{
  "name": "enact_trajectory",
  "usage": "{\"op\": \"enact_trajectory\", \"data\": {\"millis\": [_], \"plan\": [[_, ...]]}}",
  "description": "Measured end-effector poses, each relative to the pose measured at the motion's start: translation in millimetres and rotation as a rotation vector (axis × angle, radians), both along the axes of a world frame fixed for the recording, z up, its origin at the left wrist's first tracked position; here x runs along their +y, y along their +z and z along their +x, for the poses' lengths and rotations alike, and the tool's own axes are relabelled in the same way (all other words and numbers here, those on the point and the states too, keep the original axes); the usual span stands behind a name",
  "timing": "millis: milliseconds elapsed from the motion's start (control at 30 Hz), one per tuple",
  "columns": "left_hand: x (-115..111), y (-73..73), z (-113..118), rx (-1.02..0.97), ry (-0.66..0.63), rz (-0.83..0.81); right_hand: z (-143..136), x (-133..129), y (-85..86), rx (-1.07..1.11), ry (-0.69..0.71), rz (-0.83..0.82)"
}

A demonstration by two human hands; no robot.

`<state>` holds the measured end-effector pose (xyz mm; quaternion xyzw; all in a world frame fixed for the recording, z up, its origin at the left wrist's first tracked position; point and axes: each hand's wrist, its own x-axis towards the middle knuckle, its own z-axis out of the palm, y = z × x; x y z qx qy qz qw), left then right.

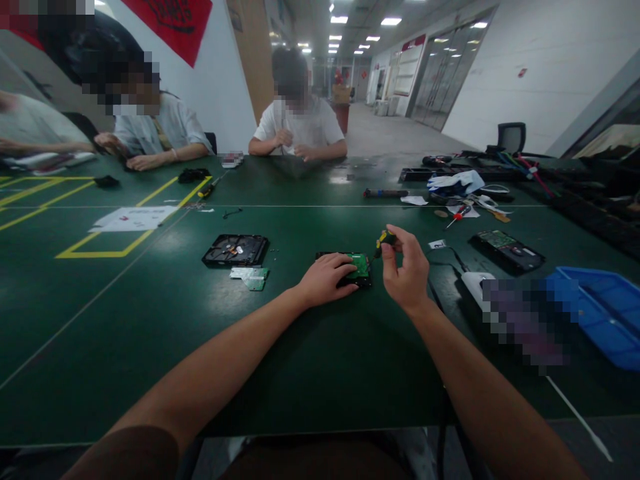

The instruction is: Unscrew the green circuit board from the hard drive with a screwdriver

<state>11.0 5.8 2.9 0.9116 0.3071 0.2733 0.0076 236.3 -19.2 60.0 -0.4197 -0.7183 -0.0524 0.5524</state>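
Note:
A hard drive (pixel 367 281) with a green circuit board (pixel 359 265) on top lies on the table in front of me. My left hand (pixel 327 277) grips it from the left, fingers across the top and thumb along the near edge. In my right hand (pixel 404 267) a yellow-and-black screwdriver (pixel 385 238) is pinched by its handle, tilted, its thin shaft reaching down to the board's right side. Whether the tip sits in a screw is too small to tell. To the left lies another hard drive (pixel 235 251), with a loose circuit board (pixel 250 277) just below it.
On the right are a third hard drive (pixel 507 251), a blue tray (pixel 597 313) and a partly blurred white device (pixel 480 290) with a cable. Behind them lie a red screwdriver (pixel 459 215) and gloves (pixel 457 181). Several people sit across the table; a paper sheet (pixel 133 219) lies left.

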Motion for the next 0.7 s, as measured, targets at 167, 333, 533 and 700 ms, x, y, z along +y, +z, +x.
{"op": "enact_trajectory", "data": {"millis": [167,333,533,700], "plan": [[-1.1,2.4,0.2,0.006,0.001,-0.001,-1.1,-1.8,2.3,-0.006,0.028,-0.006],[-0.8,1.8,0.2,0.005,-0.002,0.006,1.1,1.3,-0.5,-0.003,0.000,-0.009],[-0.9,0.9,0.3,-0.006,0.002,-0.008,1.3,3.5,-5.9,0.000,0.091,-0.061],[-1.2,1.8,-0.1,-0.005,-0.006,0.008,-0.8,-0.7,1.9,-0.042,0.036,0.012]]}}
